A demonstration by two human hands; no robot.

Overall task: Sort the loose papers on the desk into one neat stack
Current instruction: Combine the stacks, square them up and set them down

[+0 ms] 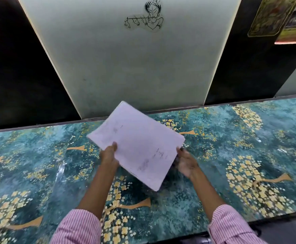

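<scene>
The papers (136, 145) are all in one bundle, lifted up over the middle of the desk (231, 155) and turned at a slant. One corner points to the far wall and one points back to the person.

The left hand (109, 154) holds the bundle at its left edge. The thumb lies on top of the top sheet and the fingers go under, so the hand is closed on the papers. I think this hand carries most of the weight.

The right hand (186, 163) is at the right edge, near a corner. It looks blurry. The palm faces up and the fingers are spread wide. I cannot tell if it touches the papers or is just beside them. I think it is there to tap or push the edges so the sheets line up.

The edges look a bit thick and not quite even on the far left corner, so the stack may need more tidying before it goes down.

The desk has a shiny green top with yellow flowers on it. I see no loose sheets left on it, and nothing lies under the bundle to get in the way.

Far behind the desk is a pale board (126, 67) with a small black drawing (147, 16) near its top. On the far right, some coloured pictures (281, 18) hang on the dark wall
</scene>
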